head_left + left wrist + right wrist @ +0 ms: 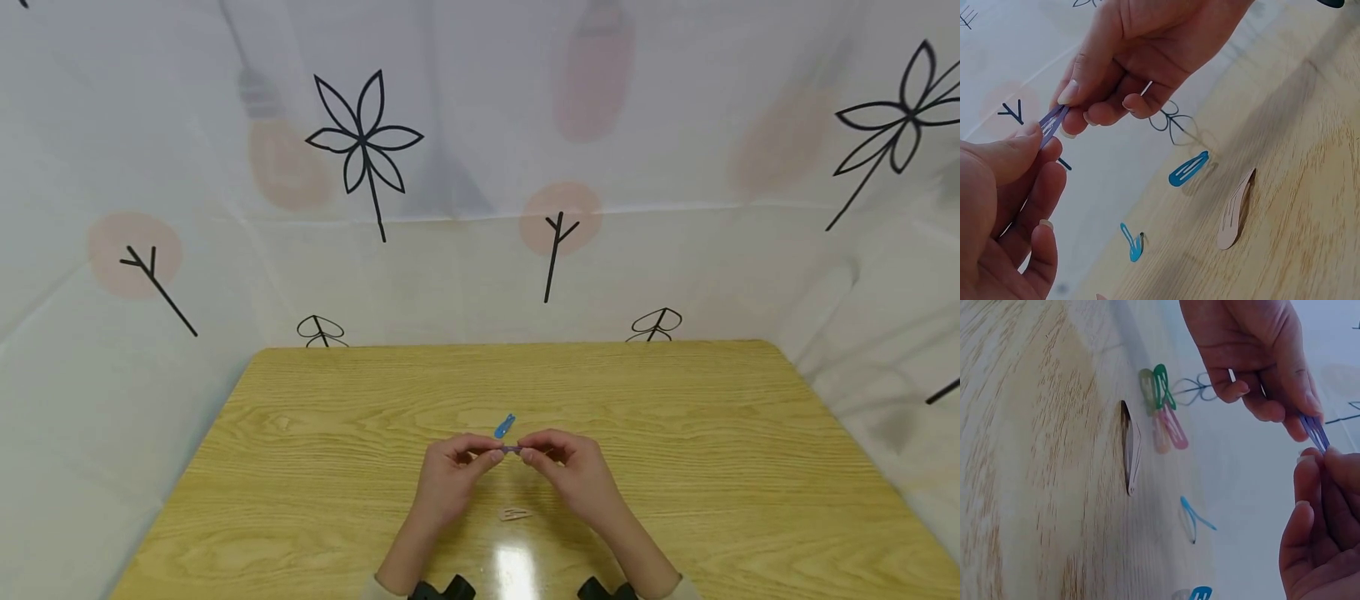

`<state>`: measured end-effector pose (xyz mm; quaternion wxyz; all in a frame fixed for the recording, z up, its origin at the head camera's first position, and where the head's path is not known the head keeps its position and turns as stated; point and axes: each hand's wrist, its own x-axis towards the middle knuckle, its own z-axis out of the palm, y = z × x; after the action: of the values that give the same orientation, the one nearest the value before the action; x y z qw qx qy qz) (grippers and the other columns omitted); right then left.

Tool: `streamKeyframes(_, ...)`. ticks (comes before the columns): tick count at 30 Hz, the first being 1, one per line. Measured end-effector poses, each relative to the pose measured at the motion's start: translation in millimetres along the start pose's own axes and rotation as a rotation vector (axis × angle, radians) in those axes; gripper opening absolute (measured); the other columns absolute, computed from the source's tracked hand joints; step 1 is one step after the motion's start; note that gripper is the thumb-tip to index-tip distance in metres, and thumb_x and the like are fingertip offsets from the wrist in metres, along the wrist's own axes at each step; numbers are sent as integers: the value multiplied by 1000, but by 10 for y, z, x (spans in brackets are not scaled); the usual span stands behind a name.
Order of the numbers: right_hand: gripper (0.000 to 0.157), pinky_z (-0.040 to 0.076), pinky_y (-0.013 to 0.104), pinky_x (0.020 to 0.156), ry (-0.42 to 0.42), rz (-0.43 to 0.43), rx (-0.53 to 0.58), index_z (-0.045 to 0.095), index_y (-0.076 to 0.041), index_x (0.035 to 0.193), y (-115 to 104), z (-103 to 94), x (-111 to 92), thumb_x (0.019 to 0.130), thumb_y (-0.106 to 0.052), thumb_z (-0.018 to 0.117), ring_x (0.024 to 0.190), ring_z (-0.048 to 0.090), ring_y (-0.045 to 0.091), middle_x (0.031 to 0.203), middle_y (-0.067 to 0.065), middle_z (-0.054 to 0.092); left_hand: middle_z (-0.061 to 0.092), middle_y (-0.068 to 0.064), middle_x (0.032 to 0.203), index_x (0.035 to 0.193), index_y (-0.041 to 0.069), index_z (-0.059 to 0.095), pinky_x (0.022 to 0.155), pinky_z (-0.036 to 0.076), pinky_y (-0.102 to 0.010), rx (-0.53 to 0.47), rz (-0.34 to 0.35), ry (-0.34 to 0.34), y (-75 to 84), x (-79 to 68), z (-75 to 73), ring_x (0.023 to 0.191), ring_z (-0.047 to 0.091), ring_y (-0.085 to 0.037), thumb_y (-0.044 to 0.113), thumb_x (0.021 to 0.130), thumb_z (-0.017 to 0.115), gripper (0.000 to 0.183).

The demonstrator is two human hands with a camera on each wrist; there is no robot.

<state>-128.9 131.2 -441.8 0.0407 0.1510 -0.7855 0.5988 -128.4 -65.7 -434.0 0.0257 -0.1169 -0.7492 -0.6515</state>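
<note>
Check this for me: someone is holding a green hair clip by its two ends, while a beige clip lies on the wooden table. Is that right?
Not quite: the held hair clip is purple, not green, as the left wrist view shows. It is indeed held by its two ends, and the beige clip does lie on the wooden table.

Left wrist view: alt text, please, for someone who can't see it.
Left hand, lower left, and right hand, top, together pinch a purple clip. On the wooden table lie a blue clip near centre, a beige clip to its right and, lower left of both, a light blue clip with splayed prongs.
</note>
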Motion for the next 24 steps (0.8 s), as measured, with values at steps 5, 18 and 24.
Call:
streamKeyframes(5,9,55,29,74,-6,6,15,74,-5,99,1,1,1,95,-9,67,81,69,28,92,15,72,74,-7,86,90,4,78,60,40,-20,15,-2,-6,142,-35,-24,71,57,-11,3,87,75,4)
streamKeyframes(18,9,56,41,75,-7,44,-14,72,-2,95,3,0,8,95,0,64,81,67,35,89,17,70,74,-4,85,90,4,78,59,36,-20,58,-14,-34,120,-28,-36,67,50,-13,5,88,74,4)
streamKeyframes(24,8,56,41,75,-34,57,3,71,-1,95,12,-2,8,95,0,63,82,68,32,89,18,69,74,-4,84,89,6,78,57,37,-20,76,1,-35,-63,6,-25,65,49,-11,5,88,73,5)
